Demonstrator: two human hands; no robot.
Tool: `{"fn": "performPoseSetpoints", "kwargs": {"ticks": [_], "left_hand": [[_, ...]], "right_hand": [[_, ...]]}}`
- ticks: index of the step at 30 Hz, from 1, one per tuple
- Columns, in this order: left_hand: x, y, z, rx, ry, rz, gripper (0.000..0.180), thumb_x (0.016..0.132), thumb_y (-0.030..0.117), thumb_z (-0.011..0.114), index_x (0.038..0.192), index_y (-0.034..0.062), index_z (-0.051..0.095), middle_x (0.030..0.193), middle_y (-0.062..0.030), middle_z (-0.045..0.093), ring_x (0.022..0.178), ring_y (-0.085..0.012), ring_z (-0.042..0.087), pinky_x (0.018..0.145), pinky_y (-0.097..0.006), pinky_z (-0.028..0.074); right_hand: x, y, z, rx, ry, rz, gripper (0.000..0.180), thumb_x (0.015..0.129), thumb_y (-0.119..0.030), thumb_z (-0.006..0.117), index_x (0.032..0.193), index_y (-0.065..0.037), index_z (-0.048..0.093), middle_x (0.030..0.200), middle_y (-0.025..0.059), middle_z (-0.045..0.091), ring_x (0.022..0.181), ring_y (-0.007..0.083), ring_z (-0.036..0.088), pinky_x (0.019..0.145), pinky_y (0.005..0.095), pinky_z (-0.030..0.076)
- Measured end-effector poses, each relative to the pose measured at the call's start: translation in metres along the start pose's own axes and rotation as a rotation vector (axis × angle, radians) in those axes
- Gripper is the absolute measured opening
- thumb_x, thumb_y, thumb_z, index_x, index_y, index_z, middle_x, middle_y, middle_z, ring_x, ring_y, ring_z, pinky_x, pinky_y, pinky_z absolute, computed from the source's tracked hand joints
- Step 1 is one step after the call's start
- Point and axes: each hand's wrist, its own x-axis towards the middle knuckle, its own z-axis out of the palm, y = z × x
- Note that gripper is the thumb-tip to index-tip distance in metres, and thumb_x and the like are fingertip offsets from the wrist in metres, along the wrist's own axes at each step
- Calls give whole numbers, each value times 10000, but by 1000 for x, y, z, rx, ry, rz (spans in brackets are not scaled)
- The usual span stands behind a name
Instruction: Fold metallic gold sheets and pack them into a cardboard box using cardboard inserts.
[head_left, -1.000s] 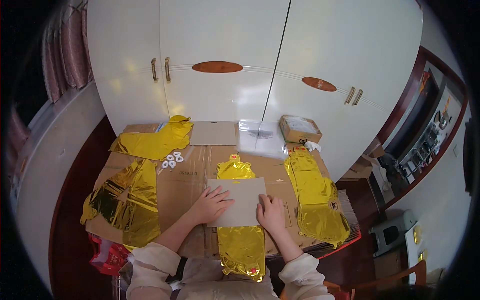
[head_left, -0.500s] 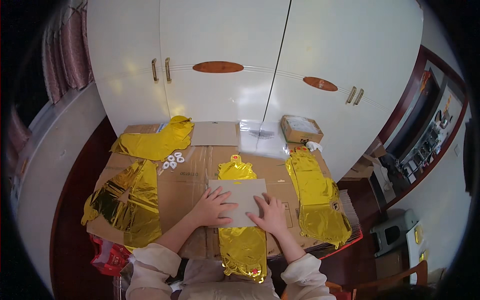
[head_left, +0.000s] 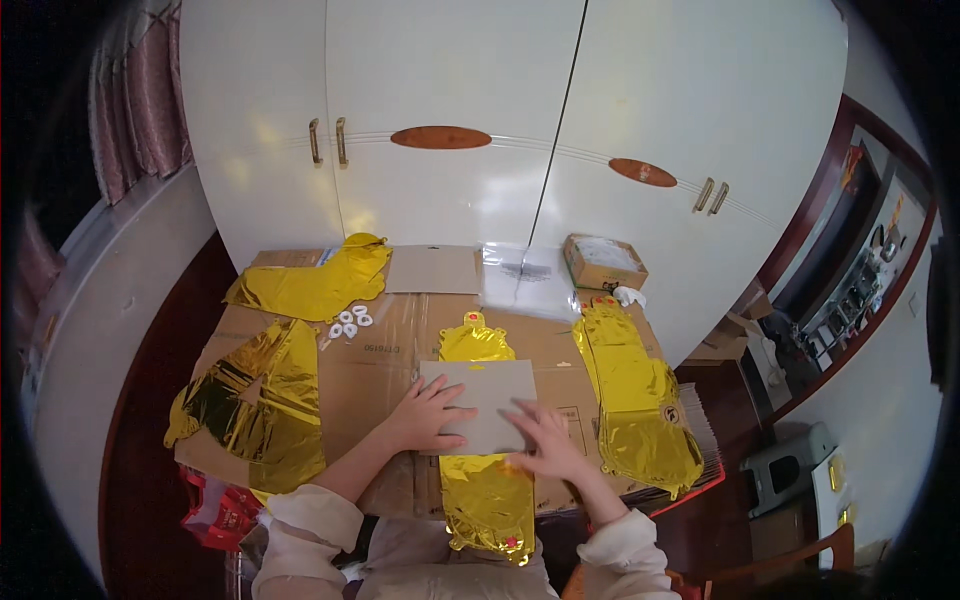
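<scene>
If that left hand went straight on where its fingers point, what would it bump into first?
Probably the right hand, across the grey card, though the left hand's spread fingers and unclear heights leave room for doubt.

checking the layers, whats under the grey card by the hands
Gold foil sticks out past the near and far edges of the grey card; what lies between is covered and cannot be seen.

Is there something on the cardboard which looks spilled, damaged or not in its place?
Nothing looks spilled or clearly damaged; the grey card lies flat across the gold foil piece. Only a crumpled white scrap beside the small box at back right looks slightly odd: it lies loose outside, while whitish material sits inside.
</scene>
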Motion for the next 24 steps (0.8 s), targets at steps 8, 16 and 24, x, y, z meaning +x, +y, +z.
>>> {"fn": "performPoseSetpoints", "kwargs": {"ticks": [8, 16, 24], "left_hand": [[1, 1, 2, -23, 18, 9, 576, 823, 610, 597, 1316, 314, 565, 1487, -127, 381, 1393, -419, 300, 1104, -644, 209], [-2, 2, 0, -24, 38, 14, 540, 846, 608, 564, 1302, 318, 576, 1470, -125, 401, 1385, -415, 313, 1101, -642, 216], [-2, -19, 21, 80, 11, 35, 447, 873, 301, 519, 1255, 79, 584, 1346, -124, 519, 1369, -349, 344, 1100, -614, 250]], "right_hand": [[-79, -49, -26, -313, -259, -231, 705, 728, -348, 748, 1371, -194, 504, 1428, 66, 453, 1300, 281, 428, 1062, 481, 331], [-53, -53, -9, -60, 188, -256, 286, 728, -171, 702, 1012, -140, 698, 1000, 29, 671, 961, 205, 620, 850, 381, 433], [40, -20, -25, 376, 171, 448, 217, 858, -237, 695, 867, -23, 656, 773, 156, 604, 694, 346, 577, 638, 434, 455]]}}
